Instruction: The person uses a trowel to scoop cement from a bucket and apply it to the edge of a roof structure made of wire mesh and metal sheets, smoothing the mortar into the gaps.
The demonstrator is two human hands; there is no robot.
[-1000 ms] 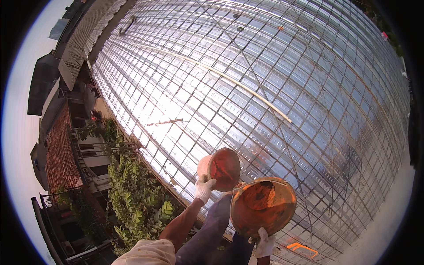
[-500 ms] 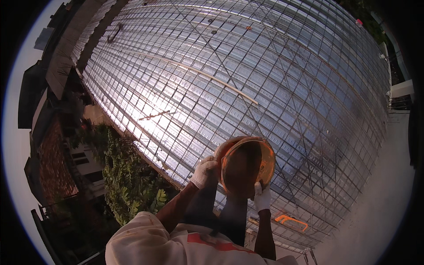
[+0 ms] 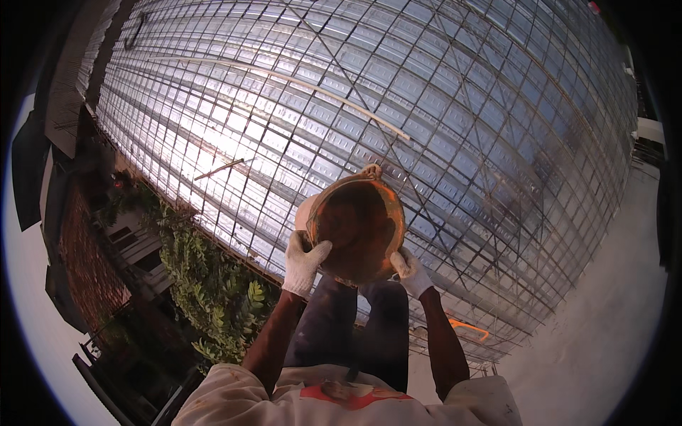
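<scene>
I hold a round, worn orange bucket (image 3: 359,227) in front of my legs, its open mouth turned up toward me. The inside is dark, with orange showing along the right wall. My left hand (image 3: 305,263), in a whitish work glove, grips the rim on the left with the thumb over the edge. On the lower right of the rim, my gloved right hand (image 3: 410,272) is closed on the edge with its thumb on top. A small brownish lump, like a knot, sits at the bucket's far edge; I cannot tell what it is.
A rebar grid (image 3: 440,142) over shiny ribbed metal decking spreads ahead. A long pale rod (image 3: 327,92) and a short brown bar (image 3: 219,169) lie on it. An orange hacksaw-like frame (image 3: 469,329) is at right. Leafy plants (image 3: 206,284) stand below the deck's left edge.
The bucket has moved left and up in view, and its mouth faces me more squarely. Both hands keep hold of the rim. The view has shifted, so the deck appears higher and further left.
</scene>
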